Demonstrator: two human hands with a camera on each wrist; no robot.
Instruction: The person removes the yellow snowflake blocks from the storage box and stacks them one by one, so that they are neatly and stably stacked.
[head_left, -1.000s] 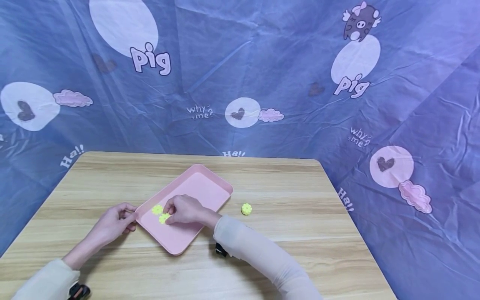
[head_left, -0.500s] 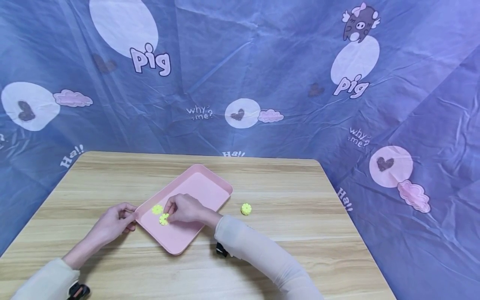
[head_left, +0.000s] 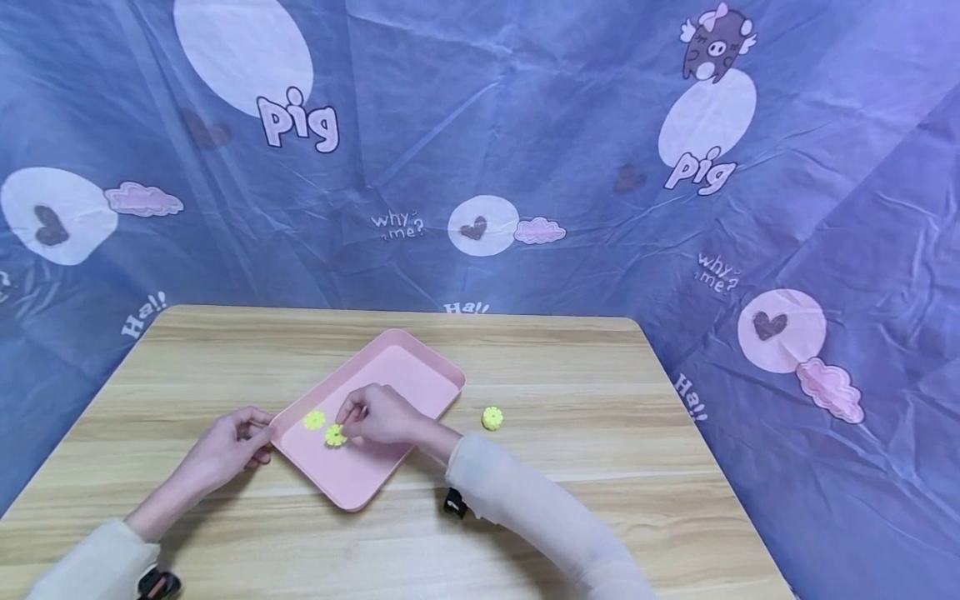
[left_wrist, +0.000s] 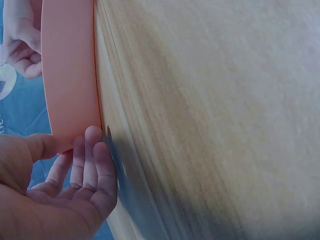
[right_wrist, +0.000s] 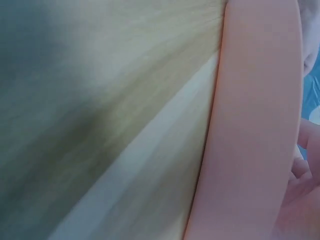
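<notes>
A shallow pink tray [head_left: 405, 375] lies at an angle on the wooden table. My left hand [head_left: 228, 446] holds its left corner; in the left wrist view the thumb is at the rim of the tray wall [left_wrist: 70, 70] and the fingers curl below. Inside the tray my right hand [head_left: 382, 414] pinches a yellow flower-shaped piece [head_left: 334, 436] by its right edge. Beside it, on the tray floor, lies a second yellow flower-shaped piece [head_left: 313, 420]. In the right wrist view the tray wall [right_wrist: 255, 115] hides most of the right hand [right_wrist: 305, 195].
Right of the tray, a thicker yellow flower-shaped piece [head_left: 492, 418], perhaps a stack, sits on the wooden table [head_left: 570, 450]. A blue printed cloth [head_left: 420, 150] hangs behind the table and along its sides.
My right hand has shifted slightly right and away from me, and the yellow flower-shaped piece at its fingertips has moved with it. The left hand and tray stay in place.
</notes>
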